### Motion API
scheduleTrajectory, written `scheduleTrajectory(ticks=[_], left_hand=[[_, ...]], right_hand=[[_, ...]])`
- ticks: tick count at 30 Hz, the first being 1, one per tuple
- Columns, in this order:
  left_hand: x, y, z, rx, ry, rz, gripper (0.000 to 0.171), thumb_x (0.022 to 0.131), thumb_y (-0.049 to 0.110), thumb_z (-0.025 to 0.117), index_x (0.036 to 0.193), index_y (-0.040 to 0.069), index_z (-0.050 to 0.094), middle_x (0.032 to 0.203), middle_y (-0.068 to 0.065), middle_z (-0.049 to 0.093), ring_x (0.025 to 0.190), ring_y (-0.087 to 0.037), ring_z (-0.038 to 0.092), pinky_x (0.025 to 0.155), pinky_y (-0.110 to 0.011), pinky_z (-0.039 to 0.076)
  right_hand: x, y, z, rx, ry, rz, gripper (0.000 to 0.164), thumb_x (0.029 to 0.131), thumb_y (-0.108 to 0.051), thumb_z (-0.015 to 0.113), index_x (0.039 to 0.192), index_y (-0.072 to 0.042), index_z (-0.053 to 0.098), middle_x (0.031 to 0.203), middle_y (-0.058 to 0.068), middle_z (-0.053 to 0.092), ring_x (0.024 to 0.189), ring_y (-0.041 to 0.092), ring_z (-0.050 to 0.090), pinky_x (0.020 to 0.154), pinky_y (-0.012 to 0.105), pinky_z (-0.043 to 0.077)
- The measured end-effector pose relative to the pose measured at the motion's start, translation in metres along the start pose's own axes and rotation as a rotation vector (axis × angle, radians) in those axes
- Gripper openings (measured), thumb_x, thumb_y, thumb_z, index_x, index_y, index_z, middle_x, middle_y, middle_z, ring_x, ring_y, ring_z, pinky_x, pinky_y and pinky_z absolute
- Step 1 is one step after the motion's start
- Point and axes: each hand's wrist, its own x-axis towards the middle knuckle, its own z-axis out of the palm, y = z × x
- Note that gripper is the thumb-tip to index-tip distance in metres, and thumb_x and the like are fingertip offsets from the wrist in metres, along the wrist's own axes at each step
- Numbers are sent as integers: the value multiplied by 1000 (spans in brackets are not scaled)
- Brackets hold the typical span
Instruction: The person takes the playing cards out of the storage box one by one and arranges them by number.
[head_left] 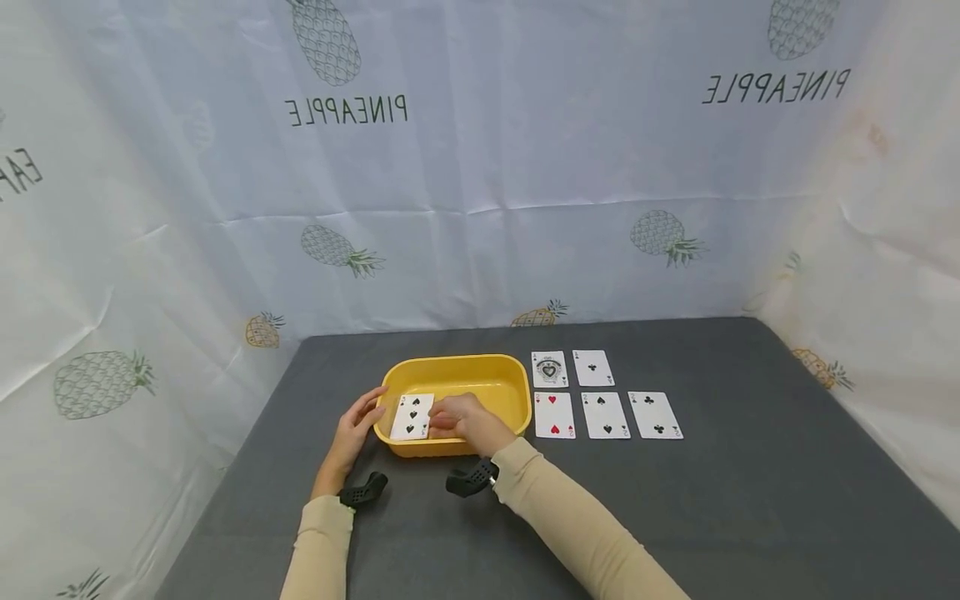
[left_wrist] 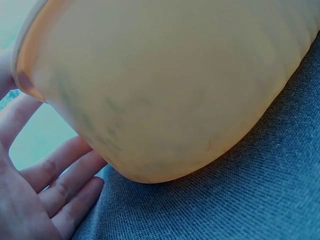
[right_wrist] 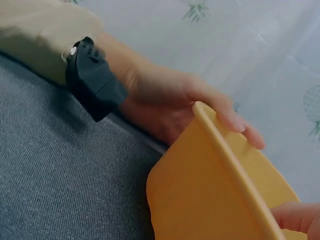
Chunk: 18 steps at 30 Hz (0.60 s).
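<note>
A yellow plastic bin point(head_left: 480, 367) stands on the dark table. My left hand point(head_left: 358, 421) grips its left end, with the thumb over the rim and the other fingers outside, along the wall point(left_wrist: 165, 100) in the left wrist view. In the bin's left part a playing card point(head_left: 412, 417), the three of spades, shows face up. My right hand point(head_left: 463, 417) reaches over the front rim, and its curled fingers pinch the card's right edge. In the right wrist view only a bit of the right hand point(right_wrist: 300, 217) shows, and the card is hidden behind the bin wall.
Right of the bin, face-up cards lie in two rows: the ace of spades point(head_left: 550, 369) and ace of clubs point(head_left: 594, 367) behind, the two of hearts point(head_left: 555, 415), two of spades point(head_left: 605, 415) and two of clubs point(head_left: 656, 415) in front. Pineapple-print cloth point(head_left: 480, 167) hangs around the table.
</note>
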Motion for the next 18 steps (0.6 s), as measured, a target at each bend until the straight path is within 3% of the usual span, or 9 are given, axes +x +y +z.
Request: scheduleTrajectory(ticks=[4, 9, 13, 18], left_hand=[[0, -2, 0, 8, -12, 32, 45, 99, 21, 53, 141, 5, 47, 140, -25, 51, 105, 11, 53, 88, -5, 40], [0, -2, -1, 14, -23, 38, 45, 100, 23, 52, 141, 7, 47, 143, -23, 50, 106, 12, 52, 89, -5, 40], [0, -2, -1, 13, -28, 30, 45, 100, 23, 52, 142, 7, 46, 143, -22, 49, 106, 13, 52, 89, -6, 40], [1, -2, -2, 17, -20, 10, 46, 100, 22, 52, 142, 8, 46, 144, -22, 49, 105, 14, 52, 88, -5, 40]], right_hand=[[2, 1, 4, -83, 52, -43, 42, 76, 6, 72, 116, 7, 56, 81, 10, 67, 58, 11, 62, 68, 26, 58], [3, -1, 10, -132, 111, -48, 35, 74, 5, 76, 105, 6, 61, 64, 5, 61, 49, 10, 57, 57, 21, 55], [6, 0, 14, -159, 143, -51, 27, 73, 5, 77, 96, 6, 63, 56, 3, 59, 44, 9, 54, 51, 19, 52], [8, 0, 15, -164, 151, -25, 26, 75, 5, 76, 97, 5, 63, 56, 3, 58, 44, 9, 55, 48, 18, 51]])
